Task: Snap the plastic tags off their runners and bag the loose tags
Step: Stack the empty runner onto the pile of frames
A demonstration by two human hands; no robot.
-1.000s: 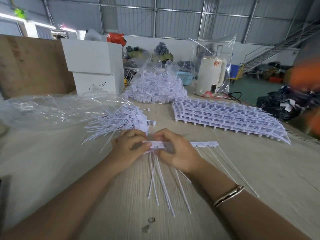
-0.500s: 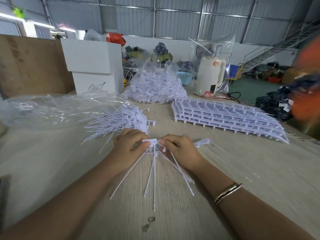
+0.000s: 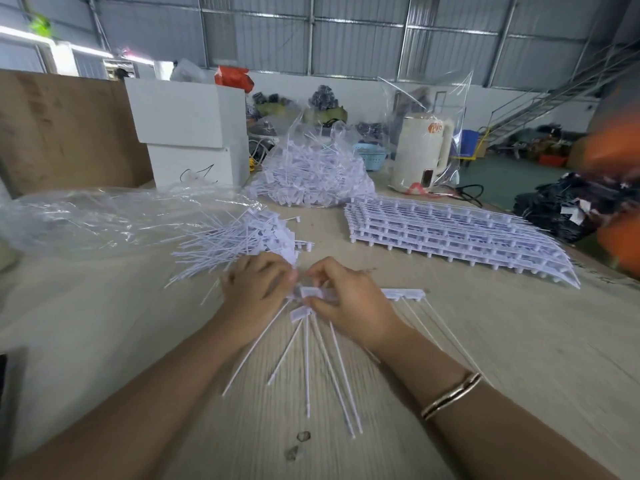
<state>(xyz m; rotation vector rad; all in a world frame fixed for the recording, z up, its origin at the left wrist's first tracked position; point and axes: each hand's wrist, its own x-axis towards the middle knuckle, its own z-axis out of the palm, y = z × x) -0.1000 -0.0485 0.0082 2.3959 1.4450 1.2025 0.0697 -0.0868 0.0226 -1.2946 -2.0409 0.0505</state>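
My left hand (image 3: pixel 258 289) and my right hand (image 3: pixel 349 299) meet at the table's middle, both gripping a white runner strip of tags (image 3: pixel 403 294). The strip runs out to the right past my right hand. Several thin tag tails (image 3: pixel 308 362) fan down toward me from under my fingers. One tag head (image 3: pixel 300 312) hangs askew just below the strip. A heap of loose tags (image 3: pixel 239 240) lies just beyond my left hand, spilling from an open clear bag (image 3: pixel 104 220).
A stack of unbroken tag runners (image 3: pixel 457 237) lies at the right. A filled clear bag of tags (image 3: pixel 311 178) stands behind, with white boxes (image 3: pixel 187 133) to its left and a white kettle (image 3: pixel 422 154) in plastic to its right. Wooden board at far left.
The runner strip, tilted half a second ago, lies level again. My hands have shifted slightly along it, and the tails fan wider than a second ago.
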